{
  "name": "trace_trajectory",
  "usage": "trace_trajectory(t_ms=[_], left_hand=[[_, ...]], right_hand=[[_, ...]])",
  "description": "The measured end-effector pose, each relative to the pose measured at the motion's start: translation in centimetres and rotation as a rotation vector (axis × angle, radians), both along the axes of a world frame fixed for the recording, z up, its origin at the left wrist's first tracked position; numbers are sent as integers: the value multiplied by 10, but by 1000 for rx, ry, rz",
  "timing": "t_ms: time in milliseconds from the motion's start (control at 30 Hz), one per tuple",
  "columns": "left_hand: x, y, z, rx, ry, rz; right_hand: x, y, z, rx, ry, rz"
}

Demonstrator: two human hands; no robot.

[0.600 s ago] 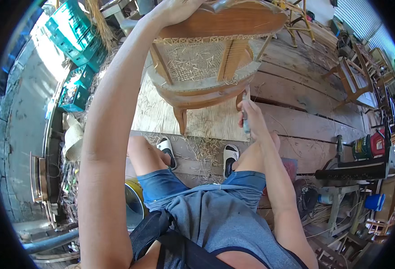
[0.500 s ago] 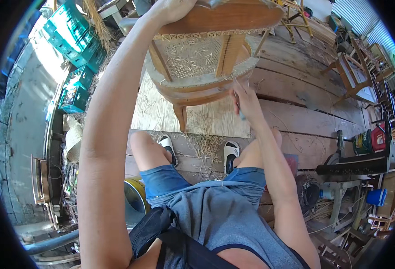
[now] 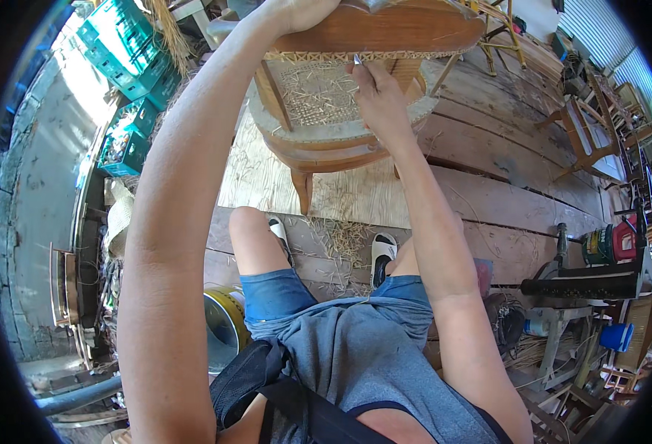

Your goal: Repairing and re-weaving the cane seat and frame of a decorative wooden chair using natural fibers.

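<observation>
A wooden armchair [image 3: 326, 157] stands before me, its woven cane seat [image 3: 318, 92] littered with straw-coloured scraps. My left hand [image 3: 307, 10] grips the polished wooden rail [image 3: 385, 31] of the chair's back at the top of the view; its fingertips are out of sight. Along that rail's lower edge runs a row of cut cane ends [image 3: 311, 56]. My right hand [image 3: 376, 90] is closed around a small tool with a bright metal tip [image 3: 357, 60], the tip up against the cane edge. Most of the tool is hidden in my fingers.
A pale plywood sheet [image 3: 248, 181] lies under the chair, with cane scraps [image 3: 341, 240] by my feet. A yellow bucket [image 3: 231, 314] stands beside my left leg. Teal crates [image 3: 130, 137] are stacked at the left. Another wooden chair [image 3: 589, 140] and a black bench-like piece [image 3: 581, 287] stand right.
My right hand has risen from beside the seat's front rim to the cane edge of the backrest, bringing the small tool with it. The chair has shifted slightly right, with my left hand still on it.
</observation>
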State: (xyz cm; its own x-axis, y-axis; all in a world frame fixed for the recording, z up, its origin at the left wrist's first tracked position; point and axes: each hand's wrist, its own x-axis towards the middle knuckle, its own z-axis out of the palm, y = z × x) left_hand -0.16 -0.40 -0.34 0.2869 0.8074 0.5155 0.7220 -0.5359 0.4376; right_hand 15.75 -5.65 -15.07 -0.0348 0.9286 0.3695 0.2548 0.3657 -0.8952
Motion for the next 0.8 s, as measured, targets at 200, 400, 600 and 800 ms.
trace_trajectory(t_ms=[200,400,600,800], left_hand=[[-20,4,-4,83,-224,-161],[-59,-77,-26,190,-449,326],[-63,-112,-84,216,8,88],[-8,-75,-86,446,-594,-192]], right_hand=[[-18,-25,5,-152,-47,28],[-22,-47,63,349,-246,-207],[-2,35,184,671,-791,-482],[-2,40,186,579,-964,-293]])
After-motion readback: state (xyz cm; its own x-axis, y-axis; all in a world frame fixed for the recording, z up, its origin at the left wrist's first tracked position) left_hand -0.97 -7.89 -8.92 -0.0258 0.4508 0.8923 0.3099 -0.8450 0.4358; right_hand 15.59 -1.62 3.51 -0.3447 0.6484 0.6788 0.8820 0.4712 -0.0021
